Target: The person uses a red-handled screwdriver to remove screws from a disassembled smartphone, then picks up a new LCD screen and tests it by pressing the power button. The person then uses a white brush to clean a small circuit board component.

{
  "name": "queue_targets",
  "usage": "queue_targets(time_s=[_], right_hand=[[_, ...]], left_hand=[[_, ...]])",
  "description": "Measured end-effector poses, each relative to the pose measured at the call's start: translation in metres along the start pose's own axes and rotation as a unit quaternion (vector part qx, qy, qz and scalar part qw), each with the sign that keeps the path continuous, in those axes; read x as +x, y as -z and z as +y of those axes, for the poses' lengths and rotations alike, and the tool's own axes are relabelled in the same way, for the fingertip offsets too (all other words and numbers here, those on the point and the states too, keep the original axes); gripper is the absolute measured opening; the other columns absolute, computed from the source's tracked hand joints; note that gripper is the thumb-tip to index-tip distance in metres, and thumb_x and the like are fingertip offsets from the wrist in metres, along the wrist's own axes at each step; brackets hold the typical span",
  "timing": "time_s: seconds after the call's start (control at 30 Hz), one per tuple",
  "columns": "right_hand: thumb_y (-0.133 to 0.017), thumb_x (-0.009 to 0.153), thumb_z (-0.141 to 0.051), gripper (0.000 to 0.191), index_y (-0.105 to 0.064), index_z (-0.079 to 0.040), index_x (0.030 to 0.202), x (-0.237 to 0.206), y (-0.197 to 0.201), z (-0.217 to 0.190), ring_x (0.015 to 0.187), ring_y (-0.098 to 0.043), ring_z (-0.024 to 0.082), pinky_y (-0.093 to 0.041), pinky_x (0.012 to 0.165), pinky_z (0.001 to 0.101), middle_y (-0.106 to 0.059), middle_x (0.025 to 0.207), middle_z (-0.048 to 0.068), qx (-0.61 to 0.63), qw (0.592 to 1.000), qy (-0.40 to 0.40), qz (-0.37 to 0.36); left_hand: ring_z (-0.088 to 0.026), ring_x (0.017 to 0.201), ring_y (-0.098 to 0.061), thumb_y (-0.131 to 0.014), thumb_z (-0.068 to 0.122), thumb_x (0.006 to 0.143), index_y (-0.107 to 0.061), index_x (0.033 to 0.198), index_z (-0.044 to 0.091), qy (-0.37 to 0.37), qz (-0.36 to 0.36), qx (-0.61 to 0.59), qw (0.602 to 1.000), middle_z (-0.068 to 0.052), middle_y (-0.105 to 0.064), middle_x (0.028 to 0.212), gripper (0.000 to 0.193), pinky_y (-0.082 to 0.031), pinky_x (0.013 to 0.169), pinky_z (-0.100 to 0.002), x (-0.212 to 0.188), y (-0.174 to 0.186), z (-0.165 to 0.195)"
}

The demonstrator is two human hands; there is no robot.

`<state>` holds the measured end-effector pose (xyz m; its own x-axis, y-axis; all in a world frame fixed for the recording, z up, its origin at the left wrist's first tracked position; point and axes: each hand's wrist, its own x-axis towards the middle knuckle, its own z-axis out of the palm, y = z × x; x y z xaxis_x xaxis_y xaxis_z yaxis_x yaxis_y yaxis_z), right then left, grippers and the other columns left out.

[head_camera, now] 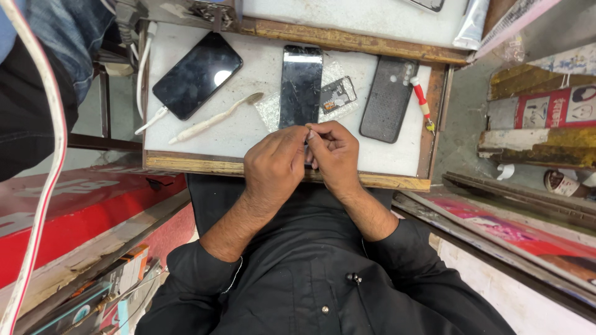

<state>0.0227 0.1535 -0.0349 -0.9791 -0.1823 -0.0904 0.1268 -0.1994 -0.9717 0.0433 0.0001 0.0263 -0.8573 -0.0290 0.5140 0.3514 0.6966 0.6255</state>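
Item pinched between left hand [273, 167] and right hand [335, 155] fingertips: too small to identify (mostly covered by fingers)

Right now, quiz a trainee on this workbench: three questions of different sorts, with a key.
1. True or false: the black phone at the bench's left end has a white cable plugged into it.
2. Which lies nearest the red-handled screwdriver? A) the white brush B) the dark phone back cover C) the white cable
3. Fill in: the left hand and right hand meet fingertip to fingertip just below the cracked ____.

Key: 1 true; 2 B; 3 phone screen. What the fingertips pinch is too small to tell.
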Motion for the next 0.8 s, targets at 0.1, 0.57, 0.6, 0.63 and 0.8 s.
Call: queue_targets(time_s=[0.1,0.57,0.6,0.63,0.8], right_hand=[[-0.064,0.102,-0.002,0.01,-0.065,0.001,0.112,-0.001,-0.005,-0.002,0.065,-0.062,0.006,-0.047,0.049,0.0185,-0.074,0.095,0.007,-0.004,1.0,-0.017,0.021],[-0.065,0.104,-0.003,0.01,-0.067,0.001,0.113,-0.004,-0.001,0.002,0.063,-0.06,0.004,-0.047,0.05,0.0178,-0.071,0.087,0.004,-0.013,1.0,-0.015,0.019],[-0.065,0.103,-0.003,0.01,-0.067,0.0,0.112,-0.004,0.0,0.003,0.062,-0.059,0.004,-0.046,0.049,0.0176,-0.071,0.088,0.004,-0.013,0.999,-0.02,0.022],[-0.065,0.104,-0.003,0.01,-0.067,0.0,0.113,-0.002,0.001,0.004,0.062,-0.059,0.004,-0.046,0.05,0.0177,-0.07,0.086,0.004,-0.008,1.0,-0.016,0.019],[-0.068,0.104,-0.004,0.012,-0.07,0.0,0.116,-0.008,0.001,0.01,0.066,-0.058,0.004,-0.046,0.054,0.0177,-0.069,0.089,0.003,0.002,1.0,-0.011,0.023]], left_hand=[[-0.025,0.092,-0.077,-0.07,0.0,0.097,-0.069,0.106,0.002,0.007,0.007,0.008,1.0,-0.01,-0.076,0.097,0.01,-0.062,0.075,-0.034,0.0,0.004,-0.002],[-0.025,0.088,-0.076,-0.072,0.001,0.096,-0.069,0.107,0.002,0.01,0.006,0.013,1.0,-0.011,-0.075,0.096,0.011,-0.06,0.072,-0.035,-0.004,-0.003,-0.002],[-0.025,0.089,-0.076,-0.072,0.001,0.096,-0.069,0.108,0.001,0.012,0.006,0.013,1.0,-0.011,-0.075,0.096,0.012,-0.06,0.073,-0.035,-0.005,-0.003,-0.001],[-0.026,0.089,-0.076,-0.071,0.001,0.096,-0.069,0.108,0.001,0.011,0.006,0.011,1.0,-0.011,-0.075,0.097,0.012,-0.06,0.074,-0.035,-0.004,-0.003,-0.001],[-0.026,0.087,-0.076,-0.07,0.007,0.101,-0.069,0.109,0.005,0.091,-0.003,-0.06,0.994,-0.01,-0.076,0.098,0.009,-0.06,0.074,-0.036,-0.009,0.001,-0.001]])
